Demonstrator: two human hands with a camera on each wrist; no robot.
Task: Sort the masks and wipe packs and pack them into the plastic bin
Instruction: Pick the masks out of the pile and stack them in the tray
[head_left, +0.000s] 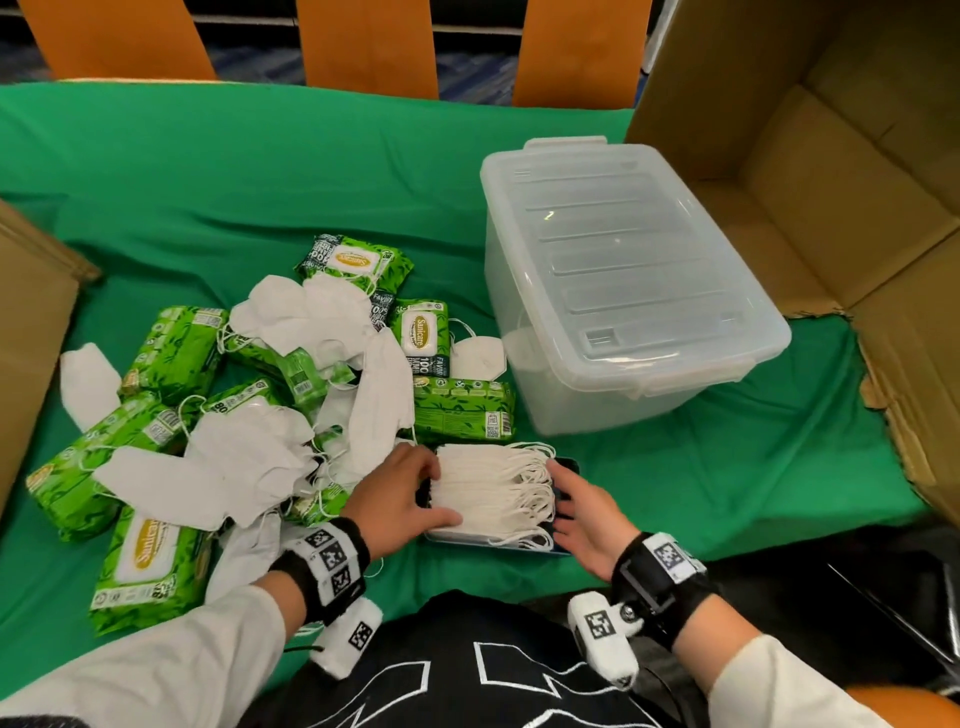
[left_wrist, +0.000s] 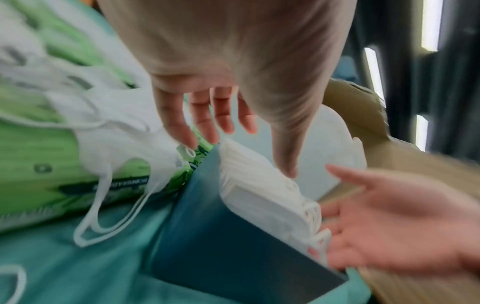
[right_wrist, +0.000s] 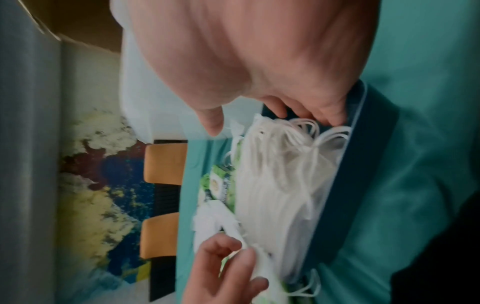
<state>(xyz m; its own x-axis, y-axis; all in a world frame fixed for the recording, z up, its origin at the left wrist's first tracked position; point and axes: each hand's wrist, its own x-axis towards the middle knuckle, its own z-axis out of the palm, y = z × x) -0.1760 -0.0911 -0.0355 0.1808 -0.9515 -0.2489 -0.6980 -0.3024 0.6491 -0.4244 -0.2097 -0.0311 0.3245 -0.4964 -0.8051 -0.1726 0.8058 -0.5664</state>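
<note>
Flanking the mask stack in its blue box, our left hand and right hand touch its ends with relaxed fingers; wrist views blur. Loose masks half-bury wipe packs; the bin sits lidded.

Cream sleeves, black wristbands with square-code tags, black printed shirt

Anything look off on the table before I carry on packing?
Yes. The plastic bin still has its lid on, so nothing can go in yet. The cardboard box on the right has a torn, ragged flap edge. Loose masks and wipe packs lie tangled in one unsorted heap.
</note>
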